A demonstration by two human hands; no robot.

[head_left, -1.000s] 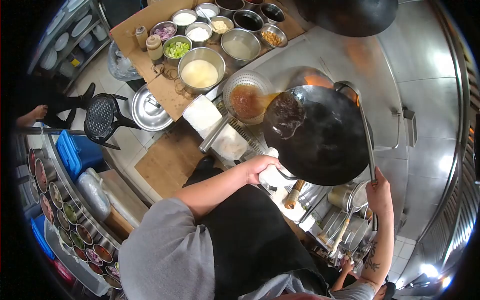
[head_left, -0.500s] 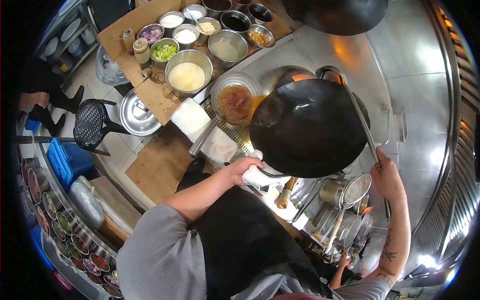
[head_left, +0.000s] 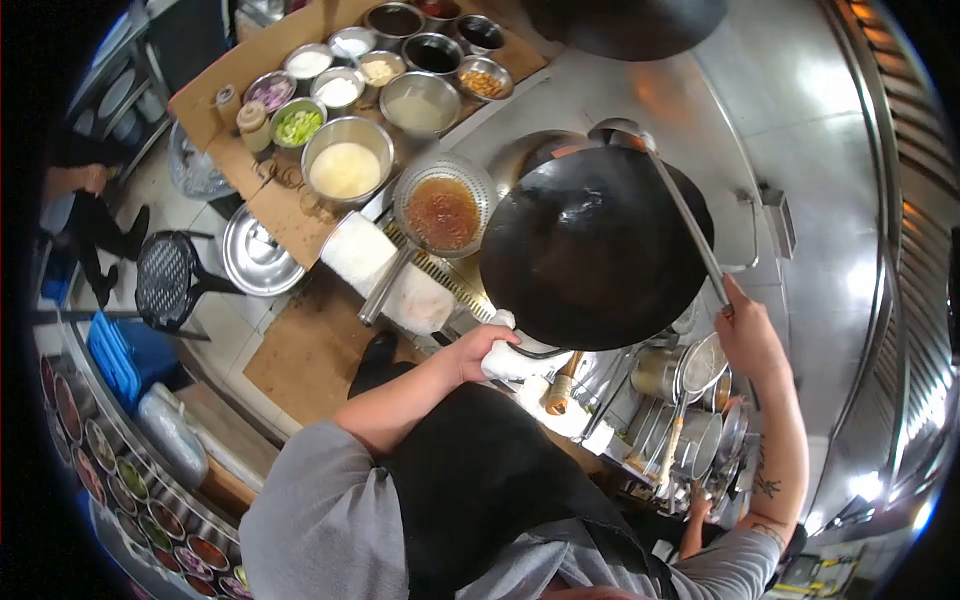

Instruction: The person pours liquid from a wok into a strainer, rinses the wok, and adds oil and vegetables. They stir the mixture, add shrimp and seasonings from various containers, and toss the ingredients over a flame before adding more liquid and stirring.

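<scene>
A large black wok [head_left: 595,250] is in the middle, its dark surface shiny and without visible food. My left hand [head_left: 483,352] is wrapped round a white cloth [head_left: 520,362] at the wok's near handle. My right hand [head_left: 745,330] grips the long metal handle of a ladle [head_left: 685,215], whose bowl is at the wok's far edge. Just left of the wok, a perforated strainer [head_left: 465,180] rests over a container with brown liquid [head_left: 441,213]. The strainer's thick handle lies across folded white cloths [head_left: 360,250].
Metal bowls of ingredients, including a yellowish liquid [head_left: 343,170], stand on cardboard [head_left: 290,220] at the upper left. Another wok [head_left: 630,25] is at the top. Pots and strainers [head_left: 703,365] sit at lower right. A person's legs [head_left: 100,235] show at far left, another person's arm [head_left: 697,520] at lower right.
The view has shifted, so most things appear further left. The orange stream between wok and strainer is gone, and the wok no longer overlaps the strainer's edge. Both hands keep their holds.
</scene>
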